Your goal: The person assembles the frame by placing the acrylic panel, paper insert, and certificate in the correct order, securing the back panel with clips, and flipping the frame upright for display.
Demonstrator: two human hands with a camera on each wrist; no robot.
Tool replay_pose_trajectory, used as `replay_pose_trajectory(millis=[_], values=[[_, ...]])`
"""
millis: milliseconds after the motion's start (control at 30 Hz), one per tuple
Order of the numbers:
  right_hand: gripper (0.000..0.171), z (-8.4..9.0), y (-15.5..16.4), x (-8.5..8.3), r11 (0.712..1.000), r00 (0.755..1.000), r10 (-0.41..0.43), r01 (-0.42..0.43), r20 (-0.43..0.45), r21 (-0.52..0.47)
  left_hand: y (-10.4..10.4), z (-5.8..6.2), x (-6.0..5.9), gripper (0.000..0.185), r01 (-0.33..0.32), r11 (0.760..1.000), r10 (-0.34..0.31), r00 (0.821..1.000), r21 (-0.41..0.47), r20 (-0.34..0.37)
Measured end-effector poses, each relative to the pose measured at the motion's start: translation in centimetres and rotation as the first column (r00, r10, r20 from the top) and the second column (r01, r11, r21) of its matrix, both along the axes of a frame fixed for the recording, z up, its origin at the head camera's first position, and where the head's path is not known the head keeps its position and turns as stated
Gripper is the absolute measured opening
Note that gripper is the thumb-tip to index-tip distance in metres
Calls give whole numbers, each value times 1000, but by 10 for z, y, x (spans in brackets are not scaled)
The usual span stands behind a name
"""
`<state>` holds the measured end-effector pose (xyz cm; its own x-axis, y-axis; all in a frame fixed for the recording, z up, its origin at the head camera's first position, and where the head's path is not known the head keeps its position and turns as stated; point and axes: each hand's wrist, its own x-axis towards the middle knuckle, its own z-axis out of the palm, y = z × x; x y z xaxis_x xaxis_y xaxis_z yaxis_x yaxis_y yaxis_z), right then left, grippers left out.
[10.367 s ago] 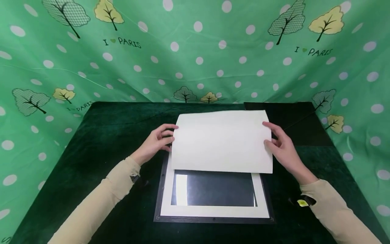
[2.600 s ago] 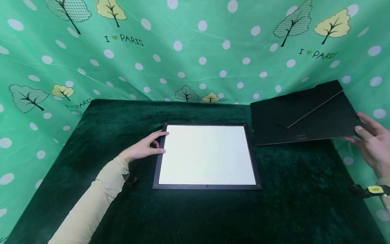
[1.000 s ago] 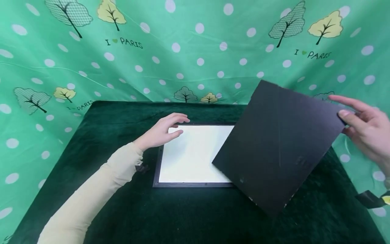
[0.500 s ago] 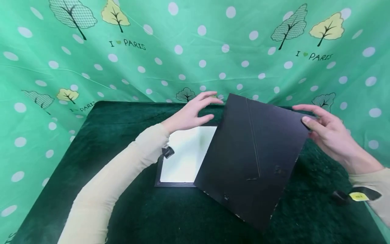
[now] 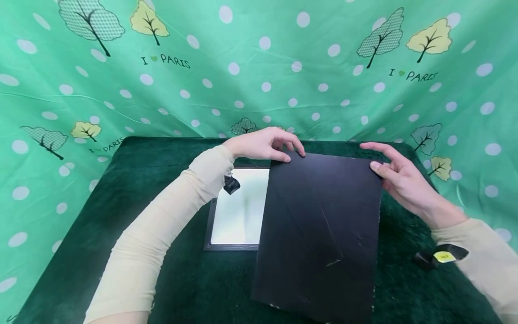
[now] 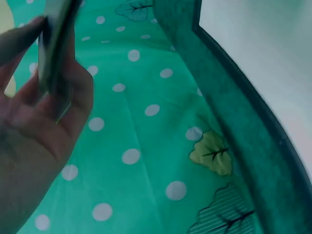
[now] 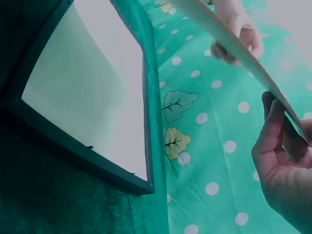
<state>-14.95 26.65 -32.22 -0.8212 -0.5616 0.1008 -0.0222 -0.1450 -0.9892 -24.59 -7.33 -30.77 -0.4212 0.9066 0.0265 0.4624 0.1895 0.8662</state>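
Note:
A black backing board [image 5: 323, 229] hangs tilted above a black picture frame [image 5: 208, 225] that lies on the table with a white sheet [image 5: 240, 211] in it. The board covers the frame's right part. My left hand [image 5: 283, 150] pinches the board's far left corner, thumb under and fingers on top. My right hand [image 5: 380, 162] pinches the far right corner. In the left wrist view the left hand [image 6: 44, 97] grips the board's edge [image 6: 56, 44]. From the right wrist the right hand [image 7: 282, 161] holds the board's edge [image 7: 234, 48] over the frame [image 7: 97, 165].
A dark green velvet cloth [image 5: 162, 162] covers the table. A green polka-dot curtain [image 5: 259, 67] with trees hangs close behind and along both sides. Both forearms wear beige sleeves; the left sleeve [image 5: 162, 225] crosses over the frame's left side.
The right hand lifted the board from the table's right and swung it left over the frame. The left hand left the frame and took the board's far left corner.

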Motion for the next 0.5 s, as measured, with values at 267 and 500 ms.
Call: replay_pose_trajectory(millis=[267, 500], values=[[49, -1, -5, -5, 945, 999, -35, 40, -20, 325, -13, -18, 8, 29, 131, 990, -140, 909, 49, 392], [50, -10, -2, -13, 890, 994, -106, 109, -32, 442, -23, -26, 12, 28, 62, 995, -88, 924, 80, 372]])
